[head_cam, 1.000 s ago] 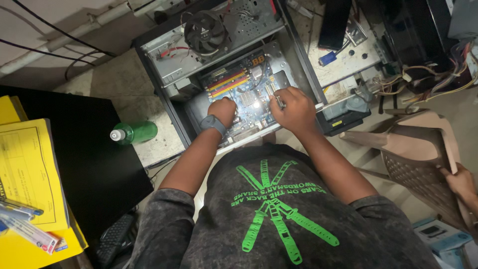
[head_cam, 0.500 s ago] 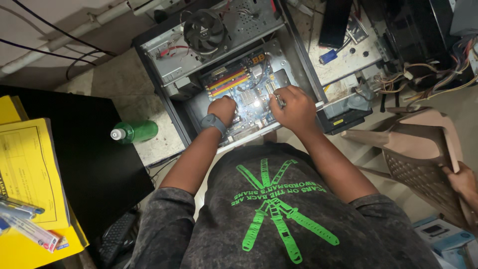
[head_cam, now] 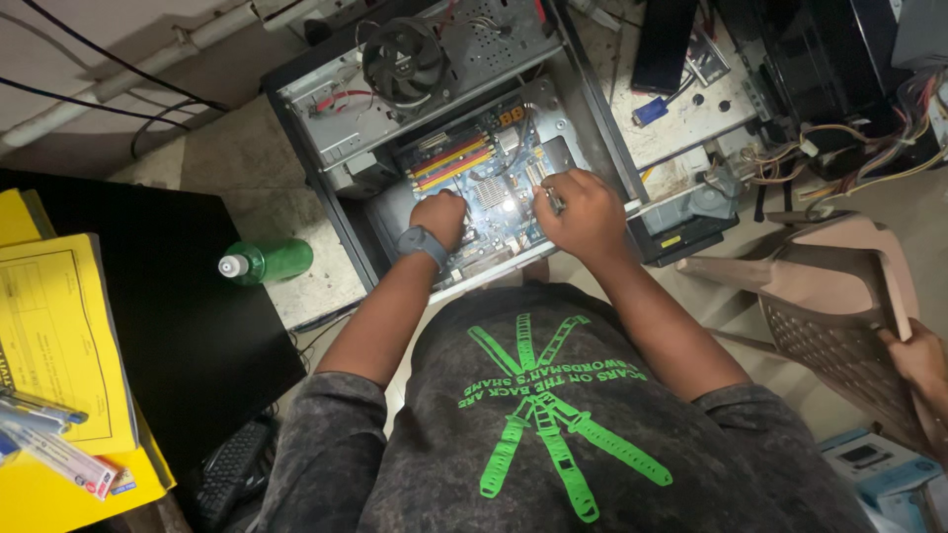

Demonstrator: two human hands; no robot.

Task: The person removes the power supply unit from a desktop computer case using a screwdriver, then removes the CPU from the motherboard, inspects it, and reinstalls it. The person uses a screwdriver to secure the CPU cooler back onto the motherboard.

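An open desktop computer case point(head_cam: 326, 109) lies flat on the floor, with its blue motherboard point(head_cam: 491, 188) exposed. My left hand point(head_cam: 439, 219), a grey watch on its wrist, rests curled on the board's left side beside the coloured memory slots point(head_cam: 449, 163). Its fingertips are hidden. My right hand point(head_cam: 583, 212) is closed around a thin metal tool point(head_cam: 553, 202) whose tip points down at the board's right side. A black cooling fan point(head_cam: 403, 61) sits at the far end of the case.
A green bottle point(head_cam: 269, 263) lies left of the case. A black desk point(head_cam: 168, 296) carries yellow folders point(head_cam: 59, 345) and pens. A keyboard point(head_cam: 229, 474) lies below it. Another person's hand point(head_cam: 923, 360) grips a beige plastic chair point(head_cam: 839, 296) at right. Loose cables and parts sit at the upper right.
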